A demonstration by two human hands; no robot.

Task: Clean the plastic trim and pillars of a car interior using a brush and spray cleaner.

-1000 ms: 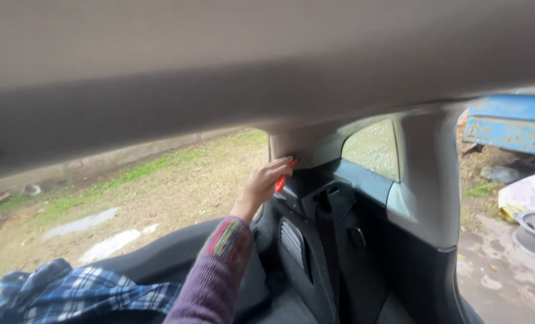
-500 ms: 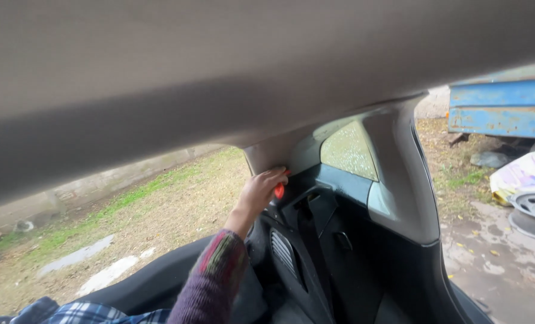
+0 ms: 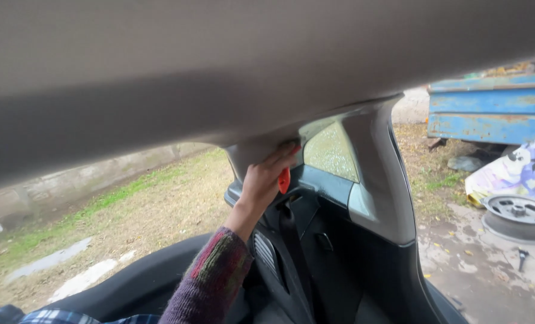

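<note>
Near the centre of the view, a hand point(image 3: 266, 180) reaches up under the grey headliner point(image 3: 219, 78) of a car, its arm rising from about six o'clock in a knitted sleeve point(image 3: 210, 282) of purple, red and green. Which hand it is cannot be told for sure from this angle; it reads as the left one, and no other hand shows. Its fingers point(image 3: 282, 157) lie pressed together, curled up against the lower edge of the light grey pillar trim point(image 3: 255, 150) where that trim meets the headliner, and they hold a small orange-red tool point(image 3: 285, 180) whose flat end sticks out below the palm, pointing to six o'clock. The tool's tip is hidden behind the fingers, so whether it sits in the seam cannot be told.

At three o'clock from the hand is a small rear quarter window point(image 3: 332, 151) with crazed, speckled glass, and past it a wide grey pillar point(image 3: 380, 174). Below, toward five o'clock, dark interior panels and a black seat belt point(image 3: 292, 246) run downward. At eight o'clock, grass and bare ground point(image 3: 129, 210) show through the open side. At two to three o'clock outside stand a blue metal container point(image 3: 489, 108), a printed bag point(image 3: 513, 171) and a steel wheel rim point(image 3: 518, 213) lying flat on wet concrete. A scrap of blue plaid cloth point(image 3: 69, 316) peeks in at seven o'clock.
</note>
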